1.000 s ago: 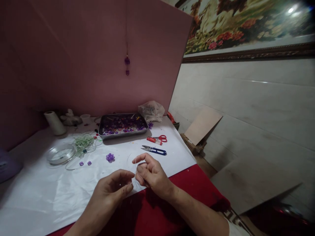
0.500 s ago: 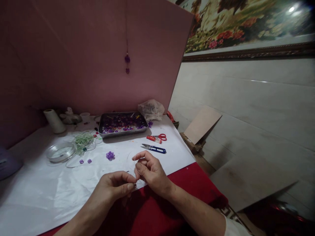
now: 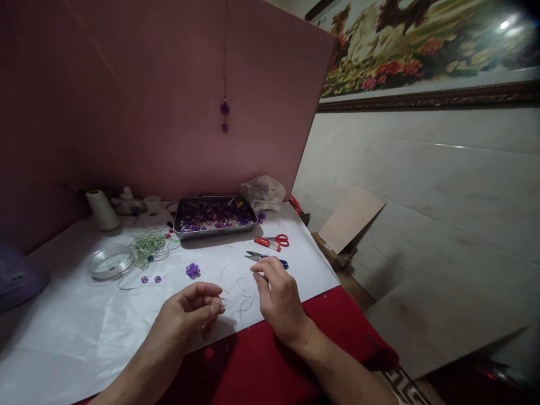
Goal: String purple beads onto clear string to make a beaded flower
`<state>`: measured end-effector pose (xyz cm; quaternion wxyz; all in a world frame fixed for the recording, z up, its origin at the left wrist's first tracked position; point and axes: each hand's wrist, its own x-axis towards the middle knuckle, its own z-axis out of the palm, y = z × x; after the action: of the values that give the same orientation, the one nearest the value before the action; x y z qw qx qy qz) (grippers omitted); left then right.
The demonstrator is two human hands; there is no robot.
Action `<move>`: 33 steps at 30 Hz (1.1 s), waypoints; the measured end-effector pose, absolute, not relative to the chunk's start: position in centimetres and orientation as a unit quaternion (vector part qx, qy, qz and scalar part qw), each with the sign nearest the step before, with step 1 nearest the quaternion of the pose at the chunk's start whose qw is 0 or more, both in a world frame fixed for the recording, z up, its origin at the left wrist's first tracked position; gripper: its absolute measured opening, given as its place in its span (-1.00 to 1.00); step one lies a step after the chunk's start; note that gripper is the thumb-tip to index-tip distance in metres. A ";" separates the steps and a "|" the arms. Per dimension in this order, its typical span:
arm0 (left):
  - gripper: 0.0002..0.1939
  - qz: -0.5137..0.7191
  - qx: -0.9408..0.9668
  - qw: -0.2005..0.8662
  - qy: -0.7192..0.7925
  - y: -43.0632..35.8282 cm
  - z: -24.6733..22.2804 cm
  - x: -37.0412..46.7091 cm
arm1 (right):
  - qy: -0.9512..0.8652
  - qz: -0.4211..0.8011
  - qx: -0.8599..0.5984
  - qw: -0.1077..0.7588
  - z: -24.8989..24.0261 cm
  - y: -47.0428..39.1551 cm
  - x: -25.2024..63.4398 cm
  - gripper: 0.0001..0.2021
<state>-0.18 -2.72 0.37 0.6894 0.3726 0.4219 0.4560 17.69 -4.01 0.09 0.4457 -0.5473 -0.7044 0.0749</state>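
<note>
My left hand [image 3: 192, 312] is closed in a pinch over the front of the white sheet. Pale thin ends of a thread [image 3: 223, 304] stick out at its fingertips. To the right, my right hand [image 3: 280, 298] has thumb and index finger nearly together; whatever lies between them is too small to make out. Fine curled strands [image 3: 245, 304] show on the white surface between the hands. Just behind my right hand lie blue-handled thread snips [image 3: 255, 256], their handle partly covered by my fingers. A purple bead cluster [image 3: 193, 270] lies beyond my left hand.
A metal tray [image 3: 219, 230] of purple beads stands at the back. Red-handled scissors [image 3: 282, 240] lie beside a red-and-clear tube [image 3: 268, 244]. On the left are a clear spool [image 3: 110, 261], tangled green cord [image 3: 148, 243], two loose purple beads [image 3: 151, 279] and a white thread cone [image 3: 102, 209].
My hands have drawn apart: the right moved right, now over the snips' handle, and the left slightly left. The view has shifted a little.
</note>
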 end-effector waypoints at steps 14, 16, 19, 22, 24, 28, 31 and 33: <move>-0.71 0.447 0.440 0.636 0.450 -2.8 0.9 -0.4 | -0.737 0.312 -0.452 0.394 0.5 -5.6 15.9 -0.89; -0.72 0.445 0.450 0.633 0.447 -2.8 0.9 -0.3 | -0.742 0.312 -0.448 0.390 0.7 -5.5 16.1 -0.86; -0.72 0.433 0.461 0.636 0.443 -2.9 1.1 -0.2 | -0.767 0.280 -0.437 0.377 0.7 -5.5 16.2 -0.76; -0.71 0.423 0.470 0.637 0.441 -3.0 1.1 -0.1 | -0.781 0.252 -0.444 0.361 0.6 -5.5 16.2 -0.70; -0.69 0.418 0.476 0.640 0.434 -3.0 0.9 -0.1 | -0.786 0.234 -0.452 0.351 0.6 -5.5 16.2 -0.79; -0.66 0.392 0.487 0.645 0.439 -2.5 0.0 -0.5 | -0.799 0.182 -0.452 0.352 0.5 -5.5 16.2 -0.89; -0.70 0.346 0.505 0.646 0.455 -2.3 -0.3 -0.8 | -0.825 0.115 -0.420 0.361 0.1 -5.4 16.3 -0.87; -0.74 0.324 0.515 0.647 0.459 -2.4 -0.2 -0.8 | -0.846 0.054 -0.400 0.349 -0.2 -5.4 16.4 -0.87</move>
<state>-0.84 -2.45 -0.15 0.6473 0.5149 0.4590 0.3243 16.39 -5.36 -0.20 0.3488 -0.3996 -0.8460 0.0541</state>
